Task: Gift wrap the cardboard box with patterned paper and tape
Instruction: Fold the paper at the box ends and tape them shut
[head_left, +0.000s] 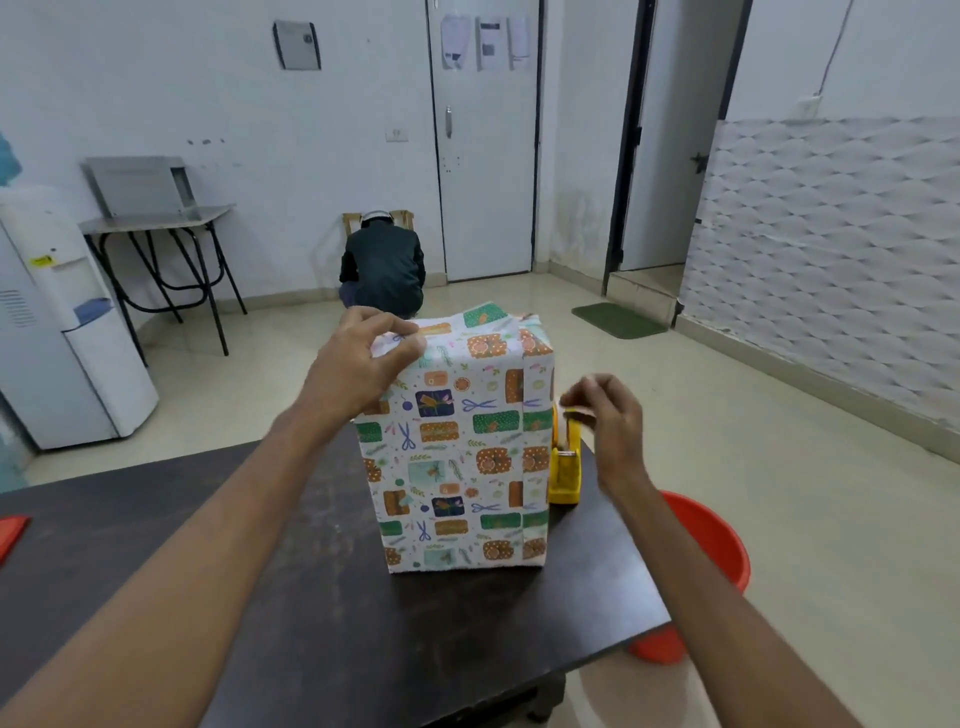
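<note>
A tall box wrapped in white patterned paper (457, 447) stands upright on the dark table (363, 649). My left hand (363, 358) pinches the folded paper at the box's top left corner. A yellow tape dispenser (565, 467) stands just right of the box, touching or nearly touching it. My right hand (608, 421) is above the dispenser, its thumb and fingers pinching the tape end at the cutter. The cardboard itself is hidden under the paper.
An orange bucket (711, 540) sits on the floor beyond the table's right edge. A red flat item (10, 530) lies at the table's left edge. A person crouches on the floor (382, 270) behind the box. A water dispenser (62, 332) stands at left.
</note>
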